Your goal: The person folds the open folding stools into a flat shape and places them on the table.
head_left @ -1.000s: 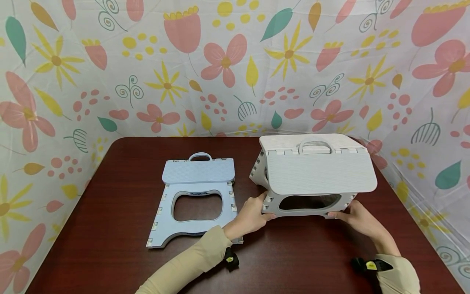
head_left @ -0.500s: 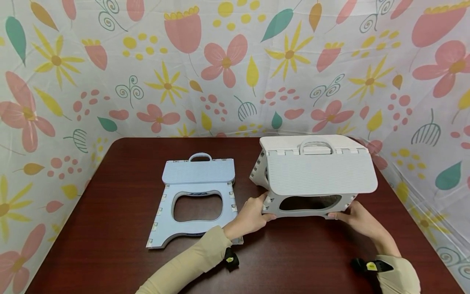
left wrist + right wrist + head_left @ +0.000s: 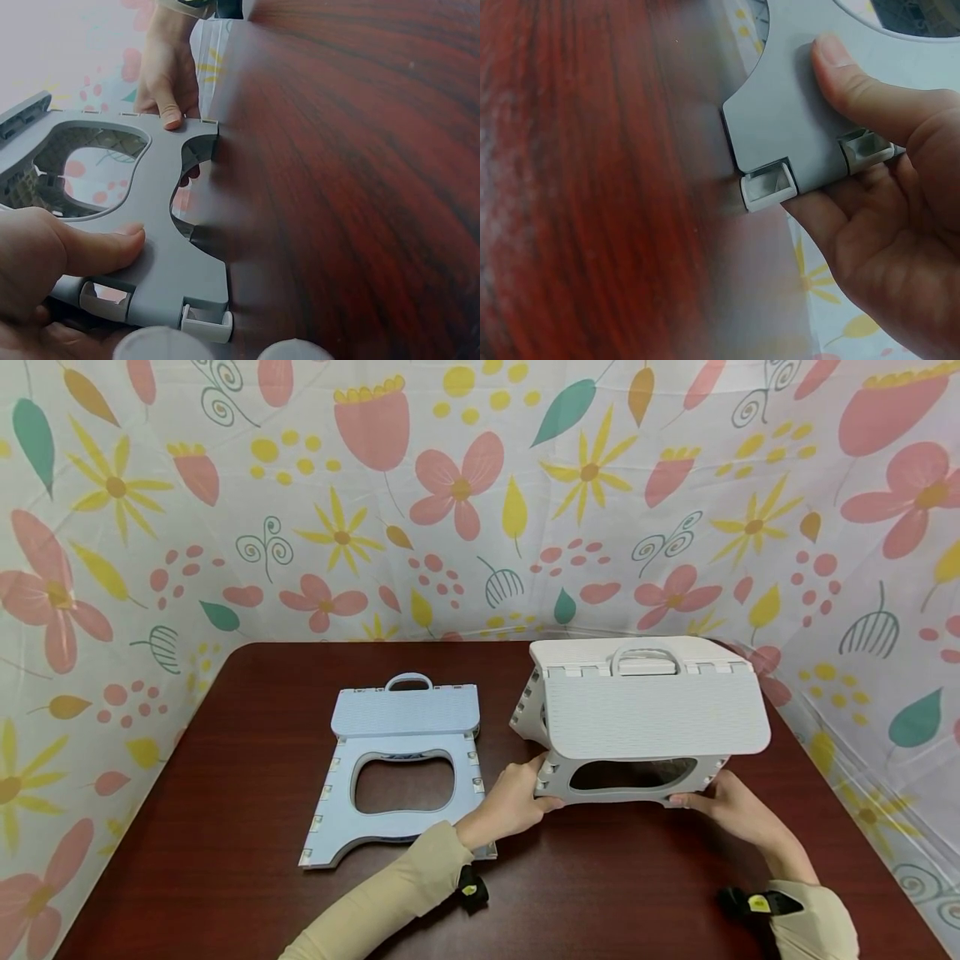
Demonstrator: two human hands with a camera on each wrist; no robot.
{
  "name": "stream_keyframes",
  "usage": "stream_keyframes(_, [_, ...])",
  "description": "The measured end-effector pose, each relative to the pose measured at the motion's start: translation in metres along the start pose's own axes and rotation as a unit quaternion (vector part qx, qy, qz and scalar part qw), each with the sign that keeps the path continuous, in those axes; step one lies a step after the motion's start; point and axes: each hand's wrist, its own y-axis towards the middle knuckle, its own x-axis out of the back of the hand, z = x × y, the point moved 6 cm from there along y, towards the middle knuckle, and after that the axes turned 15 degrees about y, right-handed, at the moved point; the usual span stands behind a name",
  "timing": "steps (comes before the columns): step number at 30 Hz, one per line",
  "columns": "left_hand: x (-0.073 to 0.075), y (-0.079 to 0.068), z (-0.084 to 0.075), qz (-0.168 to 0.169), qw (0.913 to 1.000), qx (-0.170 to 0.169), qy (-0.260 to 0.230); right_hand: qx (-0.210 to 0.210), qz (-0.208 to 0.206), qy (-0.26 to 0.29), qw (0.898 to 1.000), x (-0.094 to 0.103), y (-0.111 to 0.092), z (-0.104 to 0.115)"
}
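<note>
A white-grey folding stool [image 3: 652,714] stands partly unfolded at the table's right side, its ridged top halves sloping like a roof with a loop handle at the ridge. My left hand [image 3: 512,797] grips the near leg panel at its lower left corner. At the panel's lower right corner my right hand [image 3: 738,810] grips it too. The right wrist view shows the thumb [image 3: 855,79] flat on the panel face and the other fingers behind its hinged edge. In the left wrist view the left thumb [image 3: 105,251] presses on the panel beside its oval opening.
A light blue folding stool [image 3: 408,710] lies folded flat on the dark red-brown table [image 3: 225,777], left of my left forearm. Behind the table hangs a white cloth [image 3: 480,510] printed with flowers and leaves. The table's right edge runs close beside the white-grey stool.
</note>
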Motion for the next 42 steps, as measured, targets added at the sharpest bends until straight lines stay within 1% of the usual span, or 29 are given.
stream_keyframes(11, [-0.0001, -0.0001, 0.0007, -0.001, 1.0, -0.001, 0.0, -0.012, 0.008, 0.005, 1.0, 0.0011, 0.0004, -0.0018])
stream_keyframes(18, [-0.0006, 0.0, 0.0007, -0.003, 1.0, -0.002, -0.002, -0.005, 0.011, 0.011, 1.0, 0.0001, 0.0006, -0.0016])
stream_keyframes(26, [-0.0016, 0.0, 0.0017, 0.002, 1.0, -0.001, -0.005, -0.006, 0.016, 0.018, 1.0, -0.0008, 0.0005, -0.0013])
stream_keyframes(34, [-0.0017, 0.0, 0.0011, 0.009, 0.9999, -0.002, -0.012, -0.006, 0.01, 0.009, 1.0, 0.0002, 0.0005, -0.0024])
stream_keyframes(42, [-0.0026, -0.0003, 0.0017, 0.016, 0.9998, 0.006, -0.005, -0.009, 0.015, 0.009, 1.0, -0.0002, 0.0003, -0.0034])
